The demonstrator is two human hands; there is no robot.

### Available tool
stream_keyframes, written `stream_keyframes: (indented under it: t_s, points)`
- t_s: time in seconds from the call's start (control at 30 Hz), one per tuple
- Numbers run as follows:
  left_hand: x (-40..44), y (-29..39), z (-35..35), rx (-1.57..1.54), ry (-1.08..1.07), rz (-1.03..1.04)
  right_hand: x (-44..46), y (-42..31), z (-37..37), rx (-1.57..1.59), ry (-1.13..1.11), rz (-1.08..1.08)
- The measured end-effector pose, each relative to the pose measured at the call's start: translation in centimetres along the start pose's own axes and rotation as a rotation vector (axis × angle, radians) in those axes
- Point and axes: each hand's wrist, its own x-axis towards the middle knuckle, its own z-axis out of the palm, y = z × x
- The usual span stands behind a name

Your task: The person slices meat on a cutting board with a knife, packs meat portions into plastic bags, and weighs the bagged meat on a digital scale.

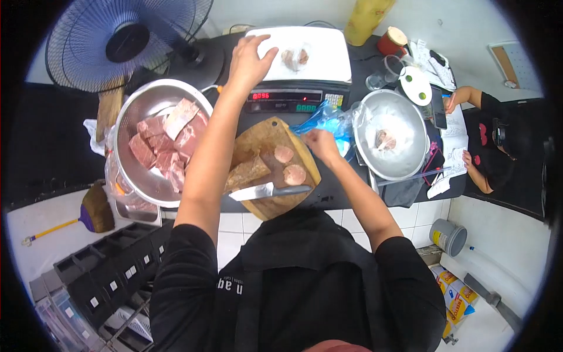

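Observation:
My left hand [251, 63] is open, fingers spread, over the left side of the white weighing plate [328, 61]. A small clear bag with pieces of meat [295, 58] lies on that plate, and the scale's red display [286, 96] appears to read 0.096. My right hand [321, 144] is closed on the edge of a blue plastic bag [331, 126] in front of the scale. Below, the wooden cutting board [267, 136] carries two round meat slices [294, 175], a longer browned piece of meat [247, 173] and a knife [264, 191].
Large meat chunks fill a metal basin [130, 111] at left, near a fan [126, 44]. To the right, a metal bowl [404, 167] holds a bagged portion [385, 139]. Another person's hands [467, 157] rest by an open notebook [453, 132] with writing.

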Motion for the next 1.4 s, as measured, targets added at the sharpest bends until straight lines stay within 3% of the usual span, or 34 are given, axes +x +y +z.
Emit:
stream_keyframes:
  t_s: [0.1, 0.23, 0.37, 0.43, 0.53, 0.63, 0.83, 0.9, 1.03, 1.1, 1.23, 1.4]
  points:
    - [-0.4, 0.8, 0.9, 0.009, -0.033, -0.005, 5.3, -5.0, -6.8, 0.296, 0.083, 0.227]
    - [-0.6, 0.3, 2.1, -0.005, -0.044, -0.008, 13.5, -6.5, -9.5, 0.244, 0.158, 0.093]
    - [-0.8, 0.4, 1.9, 0.014, -0.028, -0.021, 19.0, -8.6, -9.1, 0.255, 0.142, 0.119]
    - [-0.8, 0.0, 1.4, 0.025, -0.019, -0.025, 18.8, -9.1, -9.2, 0.363, 0.143, 0.201]
    - [-0.9, -1.7, 1.1, 0.053, 0.025, -0.029, 17.0, -6.5, -10.6, 0.348, 0.148, 0.132]
    - [-0.7, -3.0, 1.6, 0.033, 0.076, 0.037, 16.6, -3.3, -12.4, 0.141, 0.208, 0.103]
    - [-0.8, -2.0, 1.5, 0.062, 0.036, -0.042, 16.0, -1.7, -13.9, 0.298, 0.326, 0.076]
    - [-0.4, -1.7, 1.5, 0.053, 0.036, -0.027, 15.4, -2.2, -14.6, 0.150, 0.294, 0.175]
    - [-0.4, -1.5, 1.4, 0.072, 0.026, -0.016, 14.6, -2.5, -14.5, 0.183, 0.300, 0.231]
    - [-0.5, -1.8, 1.3, 0.056, 0.025, -0.008, 14.6, -1.6, -13.7, 0.391, 0.266, 0.252]
    - [-0.5, -2.1, 1.0, 0.023, 0.011, 0.000, 15.4, -0.8, -12.7, 0.422, 0.278, 0.146]
    - [-0.2, -2.1, 1.9, -0.019, -0.025, -0.053, 17.6, -1.5, -12.2, 0.383, 0.182, 0.184]
